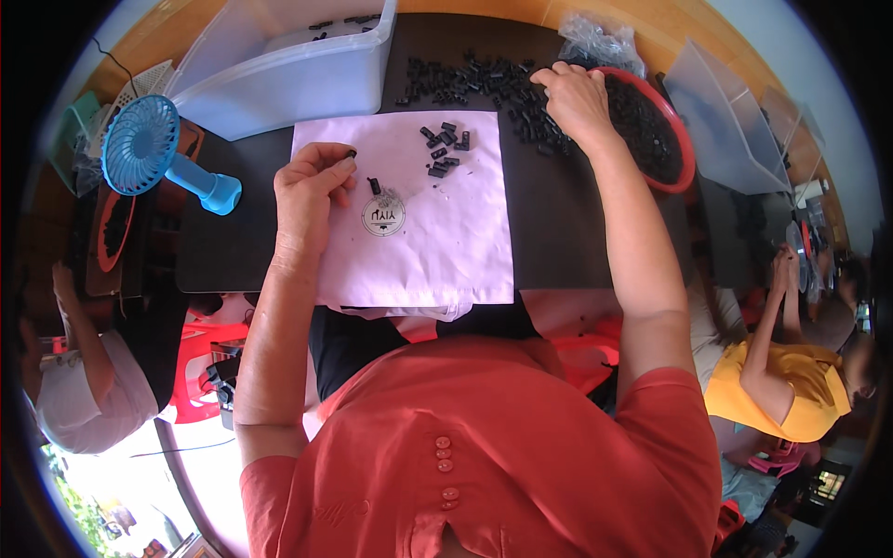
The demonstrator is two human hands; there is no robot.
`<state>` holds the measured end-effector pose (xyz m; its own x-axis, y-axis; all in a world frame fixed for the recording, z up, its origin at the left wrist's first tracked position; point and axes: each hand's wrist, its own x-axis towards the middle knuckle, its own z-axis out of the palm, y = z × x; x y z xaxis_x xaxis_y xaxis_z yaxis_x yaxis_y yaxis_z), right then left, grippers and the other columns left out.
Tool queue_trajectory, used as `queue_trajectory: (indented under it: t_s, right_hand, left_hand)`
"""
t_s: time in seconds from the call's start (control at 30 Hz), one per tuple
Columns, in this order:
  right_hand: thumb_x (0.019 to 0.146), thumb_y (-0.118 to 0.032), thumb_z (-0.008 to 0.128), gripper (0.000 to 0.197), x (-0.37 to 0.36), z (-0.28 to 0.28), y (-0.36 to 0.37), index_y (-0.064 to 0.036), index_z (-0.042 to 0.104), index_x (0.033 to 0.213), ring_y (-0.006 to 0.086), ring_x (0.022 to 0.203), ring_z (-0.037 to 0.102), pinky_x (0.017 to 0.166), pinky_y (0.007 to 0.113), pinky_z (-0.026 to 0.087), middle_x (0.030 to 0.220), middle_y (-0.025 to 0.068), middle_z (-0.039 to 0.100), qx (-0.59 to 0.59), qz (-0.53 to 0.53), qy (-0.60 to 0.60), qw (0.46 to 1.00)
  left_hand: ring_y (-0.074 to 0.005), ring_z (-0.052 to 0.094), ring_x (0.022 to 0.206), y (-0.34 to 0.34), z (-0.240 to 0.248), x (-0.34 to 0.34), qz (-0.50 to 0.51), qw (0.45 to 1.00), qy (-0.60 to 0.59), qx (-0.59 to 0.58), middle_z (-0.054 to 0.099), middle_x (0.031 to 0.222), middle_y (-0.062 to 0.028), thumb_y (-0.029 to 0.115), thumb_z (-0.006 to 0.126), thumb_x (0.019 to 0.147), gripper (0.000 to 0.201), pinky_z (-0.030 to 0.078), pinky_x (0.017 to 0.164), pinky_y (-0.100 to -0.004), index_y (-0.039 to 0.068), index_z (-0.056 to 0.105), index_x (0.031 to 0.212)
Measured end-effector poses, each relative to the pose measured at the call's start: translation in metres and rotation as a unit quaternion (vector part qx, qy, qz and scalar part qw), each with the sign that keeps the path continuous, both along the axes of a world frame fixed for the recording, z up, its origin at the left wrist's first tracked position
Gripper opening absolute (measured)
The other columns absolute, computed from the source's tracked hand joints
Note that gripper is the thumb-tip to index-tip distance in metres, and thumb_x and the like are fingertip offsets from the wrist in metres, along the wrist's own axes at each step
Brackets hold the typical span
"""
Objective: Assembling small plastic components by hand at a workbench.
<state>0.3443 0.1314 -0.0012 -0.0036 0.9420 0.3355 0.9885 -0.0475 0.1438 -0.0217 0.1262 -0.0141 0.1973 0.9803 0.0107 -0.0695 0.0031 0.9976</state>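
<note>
My left hand [314, 181] is over the left part of a pale pink cloth [446, 251], its thumb and index finger pinching a small black part [352, 152]. Just right of that hand, one black piece [375, 186] lies on the cloth by a round printed mark. A small group of black pieces [437, 149] sits near the cloth's far edge. My right hand [579, 100] is at the loose pile of black parts [474, 74] on the dark table, fingers bent together at the pieces. What its fingertips hold, if anything, is hidden.
A red-rimmed basin [686, 167] of black parts stands beside my right hand. A translucent bin [279, 102] is at the far left, behind a blue fan [144, 144]. Another clear bin [721, 112] stands right. People sit on both sides, one in yellow [777, 395].
</note>
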Motion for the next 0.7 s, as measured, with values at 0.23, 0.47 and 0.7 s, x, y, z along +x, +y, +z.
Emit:
queue_trajectory:
  t_s: [0.23,0.47,0.7]
  right_hand:
    - [0.087,-0.011,0.061,0.022,0.0010,-0.0067,0.0076,-0.0150,0.072,0.105,0.0237,0.107,0.060,0.088,0.042,0.040,0.101,0.0037,0.066,0.043,0.032,0.040,0.998]
    - [0.087,-0.013,0.063,0.018,0.0025,-0.0068,0.0071,-0.0132,0.073,0.102,0.0236,0.107,0.061,0.088,0.042,0.041,0.099,0.0033,0.066,0.021,0.020,0.038,0.999]
    - [0.086,-0.014,0.066,0.015,-0.0027,-0.0078,0.0106,-0.0115,0.073,0.098,0.0240,0.105,0.061,0.090,0.042,0.040,0.096,0.0034,0.066,0.018,0.030,0.068,0.997]
  left_hand:
    - [-0.0090,0.053,0.061,-0.0012,0.0023,0.0003,-0.005,1.000,0.010,0.001,0.064,0.079,-0.0058,0.002,0.066,0.086,0.015,0.042,0.056,-0.0219,-0.005,0.068,0.099]
    - [-0.0093,0.053,0.060,-0.0019,0.0027,0.0005,0.000,1.000,0.012,0.002,0.064,0.078,-0.0059,0.002,0.066,0.085,0.015,0.042,0.056,-0.0221,-0.004,0.068,0.098]
    - [-0.0094,0.054,0.060,-0.0018,0.0028,0.0010,-0.001,1.000,0.008,0.002,0.064,0.078,-0.0062,0.002,0.066,0.085,0.015,0.042,0.056,-0.0220,-0.005,0.068,0.099]
